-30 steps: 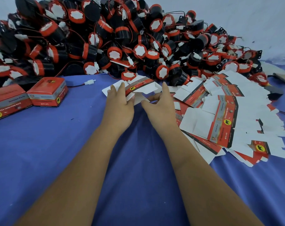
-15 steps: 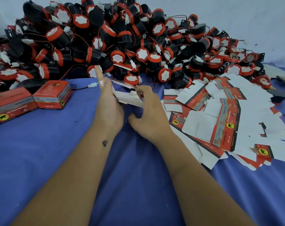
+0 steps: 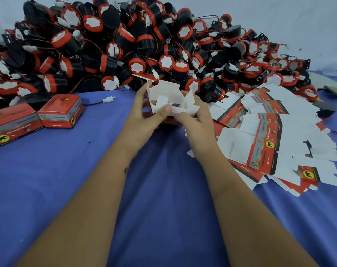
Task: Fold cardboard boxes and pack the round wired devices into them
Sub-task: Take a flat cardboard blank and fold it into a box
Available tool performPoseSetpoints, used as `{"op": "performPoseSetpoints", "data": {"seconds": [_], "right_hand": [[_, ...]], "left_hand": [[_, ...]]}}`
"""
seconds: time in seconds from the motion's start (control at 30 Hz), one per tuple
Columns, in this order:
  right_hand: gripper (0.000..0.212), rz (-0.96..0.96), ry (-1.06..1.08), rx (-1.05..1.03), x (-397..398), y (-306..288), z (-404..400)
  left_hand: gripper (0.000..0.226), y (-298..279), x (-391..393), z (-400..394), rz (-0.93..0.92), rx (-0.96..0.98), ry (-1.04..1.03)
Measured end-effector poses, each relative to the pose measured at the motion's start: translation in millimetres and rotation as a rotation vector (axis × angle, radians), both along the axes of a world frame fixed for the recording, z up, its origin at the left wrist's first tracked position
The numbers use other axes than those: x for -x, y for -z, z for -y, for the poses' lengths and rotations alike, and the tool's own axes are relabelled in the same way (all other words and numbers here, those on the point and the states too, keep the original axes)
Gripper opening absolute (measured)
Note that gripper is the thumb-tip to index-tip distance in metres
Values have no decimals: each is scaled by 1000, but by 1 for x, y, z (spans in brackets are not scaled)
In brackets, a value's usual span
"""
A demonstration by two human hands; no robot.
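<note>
While both hands [image 3: 144, 114] grip, box [image 3: 169, 97] sits between.

Two finished boxes [image 3: 60, 110] are sitting at left, one half-folded box [image 3: 169, 97] is being held, with flat blanks [image 3: 275, 135] and round devices [image 3: 136, 49] lying heaped beyond counting.

Your hands [image 3: 168, 114] sit mid-bench [image 3: 48, 180] with the half-folded box [image 3: 169, 97] between them. The device pile [image 3: 144, 45] sprawls from 10 to 1 o'clock behind it. Flat blanks [image 3: 269, 135] are stacked at 3 o'clock, two finished boxes [image 3: 38, 116] at 9.
</note>
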State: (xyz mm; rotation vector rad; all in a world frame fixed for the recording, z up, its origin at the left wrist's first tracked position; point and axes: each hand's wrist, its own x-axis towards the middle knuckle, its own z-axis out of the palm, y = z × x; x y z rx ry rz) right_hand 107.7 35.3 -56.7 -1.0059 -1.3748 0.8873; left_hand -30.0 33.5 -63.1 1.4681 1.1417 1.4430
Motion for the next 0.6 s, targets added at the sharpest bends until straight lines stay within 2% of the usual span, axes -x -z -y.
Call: {"op": "performPoseSetpoints", "data": {"seconds": [0.1, 0.23, 0.33, 0.47, 0.6], "right_hand": [[22, -30, -15, 7, 4, -3, 4], [38, -37, -112, 35, 8, -1, 1], [41, 10, -107, 25, 11, 0, 1], [21, 48, -51, 26, 11, 2, -3], [30, -25, -63, 65, 7, 0, -3]], "left_hand": [[51, 3, -2, -1, 43, -6, -16], [36, 2, -4, -1, 89, 10, -7], [19, 0, -5, -1, 82, 5, -60], [29, 0, -8, -3, 101, -15, -12], [58, -2, -9, -2, 248, 28, 148]]}}
